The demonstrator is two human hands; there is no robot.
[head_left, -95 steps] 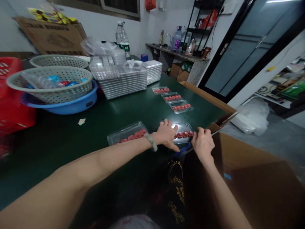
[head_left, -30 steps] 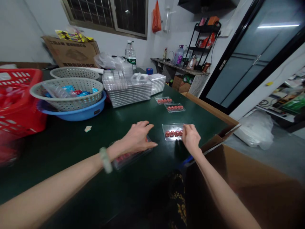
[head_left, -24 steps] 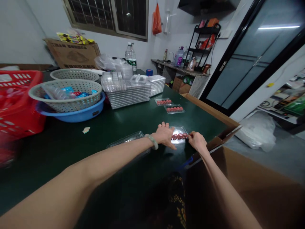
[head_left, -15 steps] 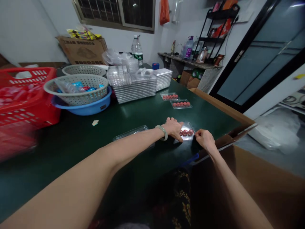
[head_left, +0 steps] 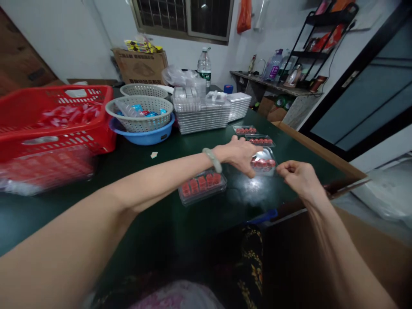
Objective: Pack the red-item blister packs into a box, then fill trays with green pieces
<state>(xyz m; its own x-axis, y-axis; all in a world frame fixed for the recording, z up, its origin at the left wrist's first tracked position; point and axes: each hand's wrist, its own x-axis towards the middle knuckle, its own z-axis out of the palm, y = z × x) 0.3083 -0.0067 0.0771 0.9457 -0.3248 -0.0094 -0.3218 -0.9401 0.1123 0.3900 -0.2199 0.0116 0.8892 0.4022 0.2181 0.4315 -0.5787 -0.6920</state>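
A red lattice is shown by the basket (head_left: 54, 120) at 9 o'clock; blue is worn by the basin (head_left: 141, 136) under a pale grey perforated bowl (head_left: 139, 107). The bench (head_left: 167, 240) is dark green. Red pieces (head_left: 202, 183) are held in a clear tray (head_left: 202, 198) at 12 o'clock, and black cloth (head_left: 252, 266) with gold florals is seen at 6 o'clock.
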